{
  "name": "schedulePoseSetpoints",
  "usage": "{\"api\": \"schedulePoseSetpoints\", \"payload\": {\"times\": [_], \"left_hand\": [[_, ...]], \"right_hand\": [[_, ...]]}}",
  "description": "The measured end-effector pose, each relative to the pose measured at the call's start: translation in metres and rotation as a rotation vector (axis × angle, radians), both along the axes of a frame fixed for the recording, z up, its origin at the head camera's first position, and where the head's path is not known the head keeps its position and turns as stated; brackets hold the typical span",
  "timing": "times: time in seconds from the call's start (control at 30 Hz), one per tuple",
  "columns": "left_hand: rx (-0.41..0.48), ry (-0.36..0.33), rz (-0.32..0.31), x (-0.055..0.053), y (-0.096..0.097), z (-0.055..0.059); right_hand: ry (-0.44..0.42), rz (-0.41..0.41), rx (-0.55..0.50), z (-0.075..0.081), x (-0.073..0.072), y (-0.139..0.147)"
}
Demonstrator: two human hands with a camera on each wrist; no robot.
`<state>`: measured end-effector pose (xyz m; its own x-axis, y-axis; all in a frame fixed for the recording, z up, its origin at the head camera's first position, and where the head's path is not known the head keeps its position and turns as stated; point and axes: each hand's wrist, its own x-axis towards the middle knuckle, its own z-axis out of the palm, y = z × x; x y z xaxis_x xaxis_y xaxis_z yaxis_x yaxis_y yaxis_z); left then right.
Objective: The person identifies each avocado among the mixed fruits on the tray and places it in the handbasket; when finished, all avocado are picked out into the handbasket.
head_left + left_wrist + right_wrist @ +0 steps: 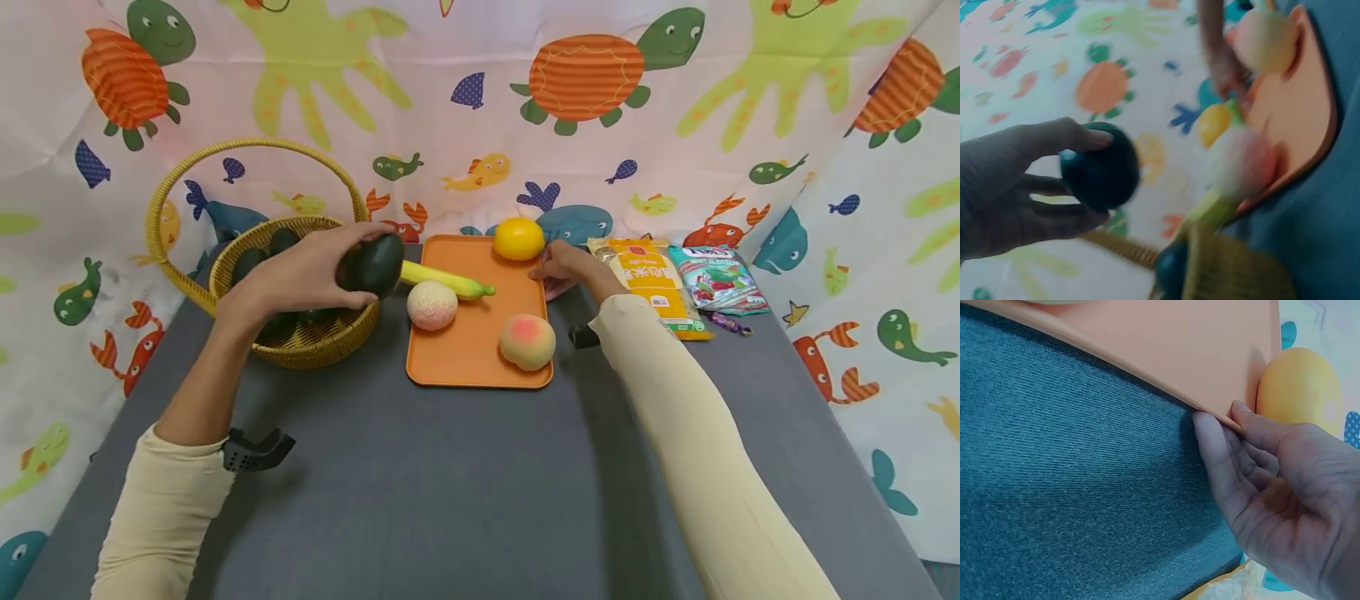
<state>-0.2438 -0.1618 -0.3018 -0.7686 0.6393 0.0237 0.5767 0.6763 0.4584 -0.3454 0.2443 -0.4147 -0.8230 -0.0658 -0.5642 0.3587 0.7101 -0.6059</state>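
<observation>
My left hand (300, 268) grips a dark green avocado (381, 265) above the right rim of a yellow wicker basket (318, 354); the left wrist view shows the avocado (1102, 169) between thumb and fingers. More dark avocados (283, 240) lie inside the basket, partly hidden by the hand. My right hand (564, 265) pinches the right edge of an orange tray (465, 362), near its far corner, as the right wrist view also shows. On the tray are a lemon (519, 239), a banana (457, 283), a pale speckled peach (432, 306) and a pink-yellow peach (528, 342).
Right of the tray lie a yellow food packet (656, 287), a teal candy bag (718, 279) and a small purple-wrapped candy (729, 323). A tall handle (251, 143) arches over the basket. A printed curtain (480, 108) closes off the back and sides of the grey table (465, 492).
</observation>
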Motion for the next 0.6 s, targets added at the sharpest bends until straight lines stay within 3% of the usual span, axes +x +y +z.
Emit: {"api": "schedulePoseSetpoints", "payload": {"times": [0.13, 0.27, 0.47, 0.6], "left_hand": [[-0.111, -0.032, 0.032, 0.017, -0.040, 0.001], [-0.168, -0.050, 0.033, 0.020, -0.069, -0.011], [-0.238, -0.141, -0.063, 0.013, -0.084, -0.043], [-0.253, -0.166, -0.055, 0.013, -0.084, -0.055]], "right_hand": [[-0.011, -0.002, -0.004, 0.001, -0.004, 0.002], [0.003, -0.010, -0.026, 0.002, -0.005, 0.007], [-0.023, -0.014, -0.006, 0.002, -0.003, 0.013], [-0.010, -0.010, -0.027, 0.003, -0.003, 0.010]]}}
